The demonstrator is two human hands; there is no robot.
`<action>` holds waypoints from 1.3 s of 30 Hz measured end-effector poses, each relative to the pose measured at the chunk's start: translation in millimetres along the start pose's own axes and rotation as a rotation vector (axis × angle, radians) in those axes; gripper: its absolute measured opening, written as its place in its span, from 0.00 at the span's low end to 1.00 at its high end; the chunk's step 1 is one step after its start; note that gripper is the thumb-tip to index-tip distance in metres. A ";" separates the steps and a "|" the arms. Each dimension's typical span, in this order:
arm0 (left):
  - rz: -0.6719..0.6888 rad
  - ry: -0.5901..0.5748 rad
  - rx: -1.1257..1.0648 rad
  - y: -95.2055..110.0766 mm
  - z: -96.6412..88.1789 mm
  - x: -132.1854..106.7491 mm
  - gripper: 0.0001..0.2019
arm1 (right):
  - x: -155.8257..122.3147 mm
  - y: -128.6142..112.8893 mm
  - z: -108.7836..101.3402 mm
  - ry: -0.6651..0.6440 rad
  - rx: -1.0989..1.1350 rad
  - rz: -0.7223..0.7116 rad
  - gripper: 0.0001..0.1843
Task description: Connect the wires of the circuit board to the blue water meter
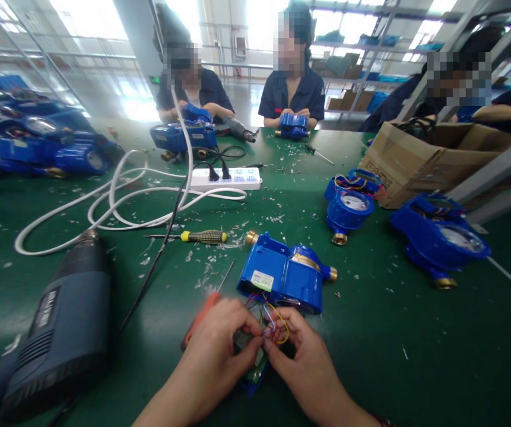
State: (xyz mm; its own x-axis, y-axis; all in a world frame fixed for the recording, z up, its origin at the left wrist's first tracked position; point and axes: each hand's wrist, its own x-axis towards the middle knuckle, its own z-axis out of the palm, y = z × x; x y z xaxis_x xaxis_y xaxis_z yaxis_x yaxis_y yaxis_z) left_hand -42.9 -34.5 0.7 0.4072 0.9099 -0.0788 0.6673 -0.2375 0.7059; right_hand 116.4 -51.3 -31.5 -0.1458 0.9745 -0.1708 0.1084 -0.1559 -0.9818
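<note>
Pinching the coloured wires [275,325] between them, the left hand [219,347] and right hand [303,356] are closed narrow at the near middle of the desk [415,356], over a green circuit board [257,366]. The blue meter [286,276] lies just beyond the fingertips, long axis running left to right, about equally near the 2 hands.

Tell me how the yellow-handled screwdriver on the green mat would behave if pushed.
The yellow-handled screwdriver is probably stiff and light for its length. Its round handle lies flat on the green mat, so a sideways push would likely roll it. The knurled grip should not feel slippery.
</note>
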 end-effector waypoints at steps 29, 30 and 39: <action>-0.069 0.052 0.084 2.9 15.3 4.8 0.05 | 6.9 -1.2 -4.4 0.044 -0.599 -0.158 0.05; -0.076 0.048 0.082 2.9 16.0 5.0 0.06 | 7.3 -0.7 -4.3 0.039 -0.593 -0.149 0.05; -0.121 0.023 0.093 2.8 17.9 6.5 0.05 | 8.4 0.3 -6.3 0.002 -0.520 -0.080 0.06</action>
State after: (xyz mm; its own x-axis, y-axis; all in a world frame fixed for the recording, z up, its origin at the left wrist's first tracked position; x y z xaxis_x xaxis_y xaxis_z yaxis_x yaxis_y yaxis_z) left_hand -27.3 -35.3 -10.4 0.3060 0.9413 -0.1423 0.7661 -0.1548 0.6238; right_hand 121.4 -42.1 -32.7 -0.1712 0.9805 -0.0966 0.5711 0.0189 -0.8206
